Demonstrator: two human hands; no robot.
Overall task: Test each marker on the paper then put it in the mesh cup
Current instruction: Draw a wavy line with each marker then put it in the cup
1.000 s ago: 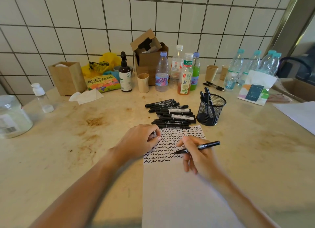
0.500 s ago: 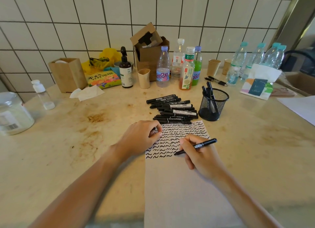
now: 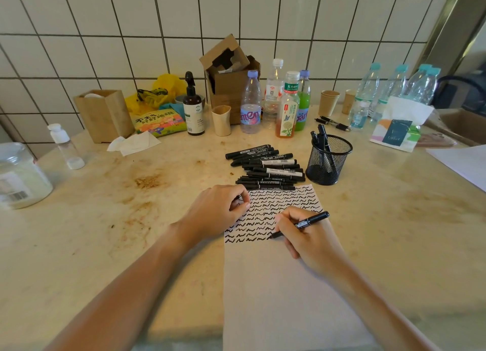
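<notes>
A white sheet of paper (image 3: 276, 285) lies in front of me, its top part covered with rows of black squiggles. My right hand (image 3: 305, 237) grips a black marker (image 3: 310, 222) like a pen, with the tip on the paper at the end of the lowest squiggle row. My left hand (image 3: 215, 214) rests on the paper's left edge with its fingers curled, pinching a small dark cap (image 3: 239, 197) that is mostly hidden. A pile of several black markers (image 3: 265, 169) lies just beyond the paper. To the pile's right stands the black mesh cup (image 3: 328, 161), holding a few markers.
Bottles (image 3: 288, 106), paper cups (image 3: 328, 102), a cardboard box (image 3: 231, 80), a pump bottle (image 3: 193, 109) and a wooden box (image 3: 105, 114) line the tiled wall. A tissue pack (image 3: 397, 130) sits at right, a plastic jar (image 3: 18, 177) at left. Two loose pens (image 3: 332, 122) lie behind the cup.
The right hand has moved the marker tip left and down onto the lowest squiggle row. The left hand has stayed on the paper's edge.
</notes>
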